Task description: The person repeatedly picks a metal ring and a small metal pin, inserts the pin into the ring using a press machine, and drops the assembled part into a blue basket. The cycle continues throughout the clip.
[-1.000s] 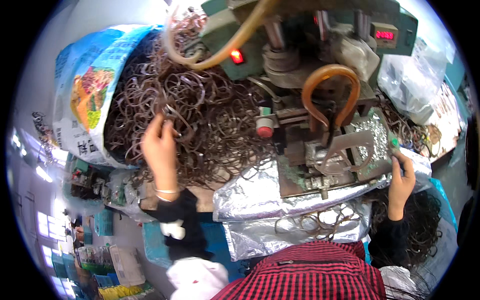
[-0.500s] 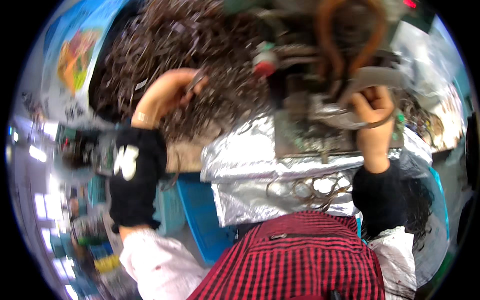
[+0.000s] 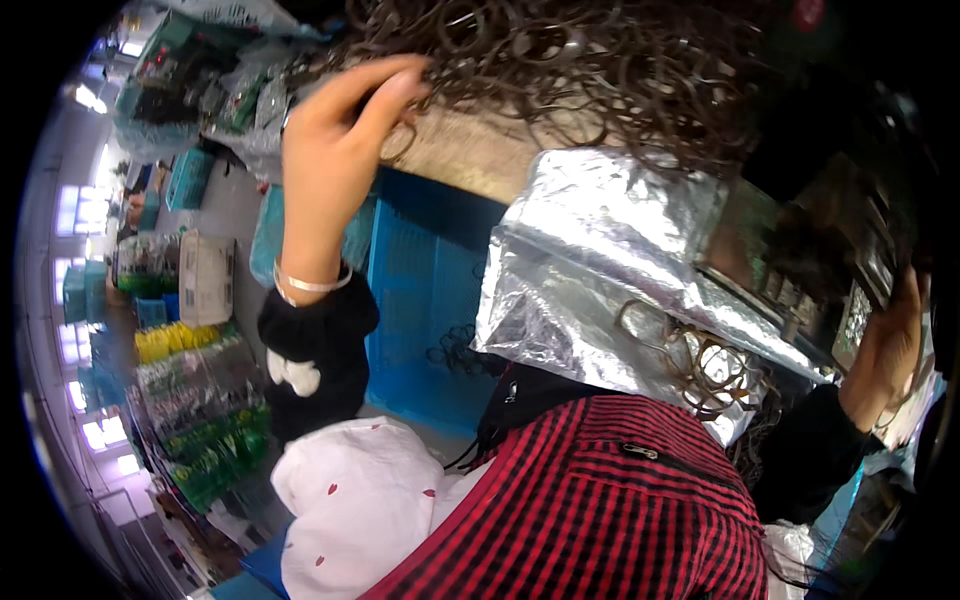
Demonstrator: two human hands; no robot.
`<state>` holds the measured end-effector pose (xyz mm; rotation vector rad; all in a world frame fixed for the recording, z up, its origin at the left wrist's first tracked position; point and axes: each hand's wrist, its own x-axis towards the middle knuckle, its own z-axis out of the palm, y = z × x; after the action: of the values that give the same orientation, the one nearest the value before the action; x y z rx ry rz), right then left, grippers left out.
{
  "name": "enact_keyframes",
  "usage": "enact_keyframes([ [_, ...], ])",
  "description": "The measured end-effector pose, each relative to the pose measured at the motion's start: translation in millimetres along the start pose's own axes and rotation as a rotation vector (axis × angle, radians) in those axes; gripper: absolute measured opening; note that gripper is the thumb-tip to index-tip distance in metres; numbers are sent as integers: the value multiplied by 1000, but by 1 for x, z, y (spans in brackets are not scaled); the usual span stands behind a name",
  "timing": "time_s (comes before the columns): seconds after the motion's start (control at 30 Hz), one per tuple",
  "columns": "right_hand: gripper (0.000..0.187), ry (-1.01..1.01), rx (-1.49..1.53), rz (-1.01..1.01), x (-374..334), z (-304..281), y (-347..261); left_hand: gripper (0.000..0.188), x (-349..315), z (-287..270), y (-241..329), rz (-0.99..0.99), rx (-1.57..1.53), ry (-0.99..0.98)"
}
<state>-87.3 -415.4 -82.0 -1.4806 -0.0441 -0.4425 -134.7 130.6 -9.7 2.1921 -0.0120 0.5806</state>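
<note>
My left hand (image 3: 335,155) is at the near left edge of a heap of thin, dark brown curved strips (image 3: 600,60). Its thumb and fingers are pinched together; what they hold, if anything, I cannot make out. A thin brown loop (image 3: 400,142) shows just under the fingertips. At the far right, my right hand (image 3: 890,335) is beside a dark metal machine (image 3: 800,270), its fingers partly hidden in shadow. Several brown loops (image 3: 705,375) lie on the silver foil sheet (image 3: 585,285) in front of my body.
A wooden tabletop edge (image 3: 470,150) runs below the heap. Under it stands a blue plastic crate (image 3: 420,320) with a few dark loops inside. To the left are a white bin (image 3: 207,275), a turquoise basket (image 3: 188,180) and bagged goods on the floor.
The view has swung left and down. My left hand has come from over the heap to its near edge. My right hand, earlier at a wide grey curved band, is now at the machine's side.
</note>
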Motion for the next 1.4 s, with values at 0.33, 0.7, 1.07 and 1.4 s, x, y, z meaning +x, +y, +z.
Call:
enact_keyframes([
  [0.33, 25, -480, -1435, -1036, -136, 77, -45, 21, -298, -26, -328, -1043, -289, 560],
  [0.7, 18, -555, -1570, -792, -135, 219, -40, 57, -545, 215, -554, -1379, 138, -692],
  [1.07, 16, -730, -1637, -1088, -141, 374, 9, 47, -576, 344, -568, -1601, -187, -150],
  [1.4, 18, -799, -1625, -1166, -116, 411, 44, 32, -581, 380, -641, -1372, 112, -624],
])
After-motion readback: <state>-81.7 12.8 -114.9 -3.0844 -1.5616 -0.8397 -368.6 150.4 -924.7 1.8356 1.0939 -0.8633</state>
